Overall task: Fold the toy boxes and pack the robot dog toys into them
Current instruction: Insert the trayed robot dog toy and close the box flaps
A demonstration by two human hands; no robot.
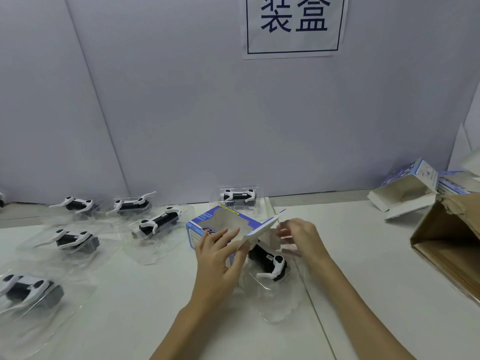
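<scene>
A blue and white toy box point(220, 222) lies on the white table, its open end toward me and its white flap point(262, 229) raised. My left hand point(220, 253) lies against the box's near side, the thumb under the flap and the fingers fairly straight. My right hand point(298, 237) is at the box mouth, fingers curled, blurred; what it holds is unclear. A black and white robot dog toy point(270, 261) in a clear plastic blister tray point(275, 302) sticks halfway out of the box between my hands.
Several more robot dogs in clear trays lie at left point(75, 240), point(28, 287), point(158, 222), and one behind the box point(240, 196). Unfolded boxes point(407, 190) sit at the back right beside a brown carton point(449, 242). A grey wall with a paper sign point(293, 24) stands behind.
</scene>
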